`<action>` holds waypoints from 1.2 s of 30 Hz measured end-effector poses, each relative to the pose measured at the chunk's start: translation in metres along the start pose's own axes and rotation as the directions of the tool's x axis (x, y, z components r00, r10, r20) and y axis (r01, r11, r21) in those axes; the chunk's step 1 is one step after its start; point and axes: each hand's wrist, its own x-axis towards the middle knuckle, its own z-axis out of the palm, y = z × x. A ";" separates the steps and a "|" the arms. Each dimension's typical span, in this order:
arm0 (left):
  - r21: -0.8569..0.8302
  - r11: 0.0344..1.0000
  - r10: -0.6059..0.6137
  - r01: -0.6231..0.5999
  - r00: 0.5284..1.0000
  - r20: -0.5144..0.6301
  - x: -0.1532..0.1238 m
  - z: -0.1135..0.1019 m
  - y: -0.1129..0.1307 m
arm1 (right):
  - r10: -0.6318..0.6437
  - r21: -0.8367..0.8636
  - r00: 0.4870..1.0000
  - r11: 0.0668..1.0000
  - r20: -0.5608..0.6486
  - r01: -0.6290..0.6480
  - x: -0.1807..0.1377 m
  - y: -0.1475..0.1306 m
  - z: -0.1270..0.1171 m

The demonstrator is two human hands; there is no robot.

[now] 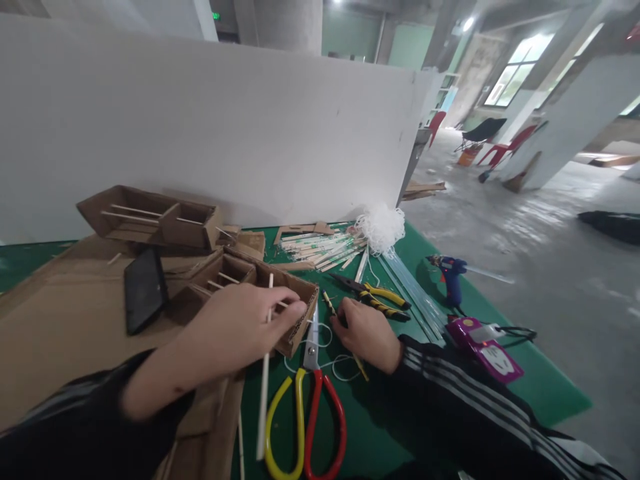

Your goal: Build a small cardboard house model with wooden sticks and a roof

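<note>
My left hand [240,323] is closed on a thin wooden stick [263,407] that slants down toward me. It is over the end of a cardboard box with compartments [306,301], which has thin sticks running through it. My right hand [367,333] is closed around a slim yellow pencil [327,301], its two ends showing past the fingers. Between and below the hands lie large scissors [311,360] with one yellow and one red handle, blades pointing away. A thin white cord [345,373] curls beside them. Black-and-yellow pliers [383,297] rest just beyond my right hand.
A second cardboard box [145,217], a dark tablet-like device [145,291] and cardboard sheet [70,313] occupy the left. Several wooden sticks [325,247], a white string heap [381,227] and clear glue sticks [413,293] lie behind. A blue glue gun [453,277] and purple power strip [485,350] sit right.
</note>
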 end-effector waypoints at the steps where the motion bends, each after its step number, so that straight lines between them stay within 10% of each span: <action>1: 0.009 1.000 -0.004 0.004 1.000 0.005 0.000 0.007 0.004 | 0.011 0.014 1.000 1.000 -0.006 -0.011 0.001 0.000 -0.001; 11: 0.104 0.976 0.203 -0.190 0.970 -0.136 -0.009 0.044 -0.007 | 0.063 0.502 0.967 0.862 -0.246 0.071 0.007 -0.008 -0.032; 18: -0.016 0.990 0.135 -0.140 0.977 -0.164 -0.013 0.064 -0.007 | 0.054 0.915 0.971 0.353 -0.231 0.198 0.001 -0.006 -0.061; 23: -0.128 0.985 0.081 -0.114 0.968 -0.238 -0.019 0.075 -0.006 | 0.051 0.813 0.953 0.538 -0.297 0.224 -0.008 -0.003 -0.052; 36: -0.195 0.966 0.062 -0.168 0.888 -0.456 -0.021 0.105 -0.005 | 0.002 0.758 1.000 0.652 -0.026 0.018 -0.025 -0.019 -0.034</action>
